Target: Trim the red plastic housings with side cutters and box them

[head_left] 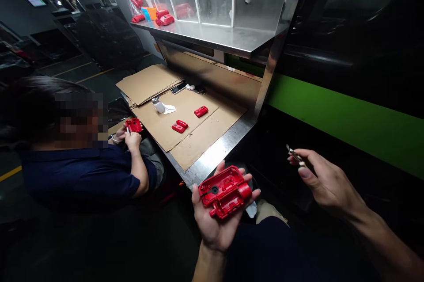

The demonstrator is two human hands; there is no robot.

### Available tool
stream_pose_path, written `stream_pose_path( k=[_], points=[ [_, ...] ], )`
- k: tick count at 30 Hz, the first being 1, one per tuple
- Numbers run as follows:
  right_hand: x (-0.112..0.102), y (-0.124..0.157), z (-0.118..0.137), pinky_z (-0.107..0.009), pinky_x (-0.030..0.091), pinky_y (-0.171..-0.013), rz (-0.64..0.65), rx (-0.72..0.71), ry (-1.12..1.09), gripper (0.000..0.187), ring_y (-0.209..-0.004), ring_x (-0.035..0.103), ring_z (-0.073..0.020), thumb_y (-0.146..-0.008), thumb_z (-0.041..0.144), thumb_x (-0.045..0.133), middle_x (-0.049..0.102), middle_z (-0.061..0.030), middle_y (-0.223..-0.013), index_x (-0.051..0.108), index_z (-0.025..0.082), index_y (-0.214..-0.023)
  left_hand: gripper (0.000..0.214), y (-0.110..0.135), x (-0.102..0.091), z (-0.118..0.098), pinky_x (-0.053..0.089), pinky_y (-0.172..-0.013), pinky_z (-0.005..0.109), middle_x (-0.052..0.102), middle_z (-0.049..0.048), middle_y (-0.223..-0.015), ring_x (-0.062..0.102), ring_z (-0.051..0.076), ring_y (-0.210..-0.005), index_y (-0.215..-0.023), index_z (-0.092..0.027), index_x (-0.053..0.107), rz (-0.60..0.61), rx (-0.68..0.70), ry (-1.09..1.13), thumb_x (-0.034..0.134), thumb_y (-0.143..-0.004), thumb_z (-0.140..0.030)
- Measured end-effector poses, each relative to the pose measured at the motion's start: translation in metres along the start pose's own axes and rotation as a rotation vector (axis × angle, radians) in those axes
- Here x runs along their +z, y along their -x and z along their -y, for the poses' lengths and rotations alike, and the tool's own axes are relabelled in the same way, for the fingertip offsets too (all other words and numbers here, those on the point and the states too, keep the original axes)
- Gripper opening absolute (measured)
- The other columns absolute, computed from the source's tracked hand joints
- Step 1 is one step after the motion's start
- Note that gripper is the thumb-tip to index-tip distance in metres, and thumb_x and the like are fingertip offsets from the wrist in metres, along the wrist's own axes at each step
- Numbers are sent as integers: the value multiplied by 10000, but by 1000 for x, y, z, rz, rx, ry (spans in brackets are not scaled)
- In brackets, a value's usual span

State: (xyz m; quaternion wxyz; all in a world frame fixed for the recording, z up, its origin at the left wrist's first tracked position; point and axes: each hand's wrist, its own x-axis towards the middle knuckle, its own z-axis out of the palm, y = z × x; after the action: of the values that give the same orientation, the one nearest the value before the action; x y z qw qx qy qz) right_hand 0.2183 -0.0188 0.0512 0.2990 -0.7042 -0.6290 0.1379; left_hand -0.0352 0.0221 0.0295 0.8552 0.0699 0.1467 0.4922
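Note:
On the palm of my left hand rests a red plastic housing, its hollow inside facing up. A round black part sits in its floor, and my thumb and fingers curl around its edges. Off to the right, apart from the housing, my right hand pinches a small slim metal-tipped tool between thumb and fingers. Its tip points up and left; its exact kind is not clear. More red plastic parts lie on the cardboard-covered table, one pair nearer and one part farther back.
A co-worker at the left holds another red housing. On the table are stacked cardboard sheets, a white bottle with a metal top, white cloth or paper and a phone. A metal shelf overhangs it.

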Motion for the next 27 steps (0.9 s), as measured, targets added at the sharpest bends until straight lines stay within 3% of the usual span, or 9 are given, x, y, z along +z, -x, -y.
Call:
stream_pose_path(
  k=[4, 9, 13, 17, 23, 27],
  points=[
    [-12, -10, 44, -322, 512, -889, 29, -543, 62, 406, -1071, 580, -214, -981, 405, 481, 580, -130, -1186, 521, 123, -1271, 748, 3, 14, 6, 359, -1062, 669, 648, 241, -1238, 626, 392, -1150, -1393, -161, 519, 31, -64, 37, 307, -930, -709],
    [-16, -19, 87, -406, 498, -867, 17, -828, 256, 446, -1011, 559, -265, -920, 399, 612, 588, -166, -1118, 598, 47, -1193, 734, 9, 23, 12, 439, -1050, 502, 656, 197, -1252, 618, 345, -1162, -1351, -120, 571, 49, -127, 35, 443, -908, -691],
    [-8, -22, 106, -420, 491, -808, 9, -914, 379, 396, -923, 575, -256, -941, 396, 576, 642, -132, -1009, 660, 54, -1123, 658, 14, 24, 12, 545, -833, 323, 711, 148, -1098, 672, 254, -954, -1212, -97, 671, 21, -115, 69, 586, -864, -650],
    [0, -24, 113, -447, 478, -826, 5, -973, 422, 383, -931, 590, -264, -961, 362, 547, 669, -138, -1021, 679, 39, -1119, 492, 19, 25, 12, 517, -643, 192, 725, 96, -904, 623, 123, -666, -975, -86, 739, -11, -139, 166, 697, -835, -556],
    [5, -24, 118, -451, 476, -817, 20, -1002, 418, 353, -936, 594, -268, -962, 330, 547, 672, -139, -1022, 697, 36, -1087, 467, 20, 27, 12, 528, -685, 217, 705, 81, -822, 650, 172, -794, -997, -83, 743, -47, -152, 191, 764, -795, -503],
    [6, -22, 115, -451, 471, -827, 22, -989, 418, 366, -948, 581, -270, -957, 344, 557, 666, -144, -1025, 691, 30, -1090, 441, 19, 27, 13, 523, -658, 208, 702, 68, -792, 635, 139, -690, -988, -83, 744, -45, -154, 203, 756, -810, -487]
  ],
)
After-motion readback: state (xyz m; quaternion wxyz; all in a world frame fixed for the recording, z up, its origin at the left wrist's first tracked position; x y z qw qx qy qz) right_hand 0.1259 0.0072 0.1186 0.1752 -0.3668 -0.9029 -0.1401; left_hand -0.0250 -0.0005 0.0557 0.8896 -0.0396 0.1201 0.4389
